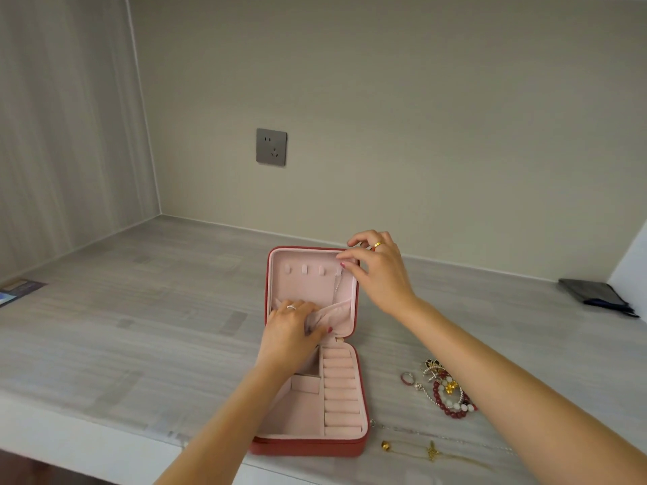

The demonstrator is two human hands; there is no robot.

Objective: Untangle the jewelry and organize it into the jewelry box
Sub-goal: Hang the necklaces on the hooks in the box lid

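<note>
A red jewelry box (360,446) with pink lining lies open on the grey counter, its lid flat behind the tray. My left hand (290,330) grips the pink fabric pocket (336,315) at the lid's lower edge. My right hand (378,267) pinches at the rightmost hook in the lid, where a thin silver chain (336,288) hangs down toward the pocket. To the right of the box lie a tangled pile of red and white beads with silver pieces (448,390), a small ring (407,378) and a gold chain (432,451).
A dark pouch (595,295) lies at the far right by the wall. A card or booklet (19,290) sits at the left counter edge. A wall socket (271,147) is behind the box. The counter's front edge runs just below the box.
</note>
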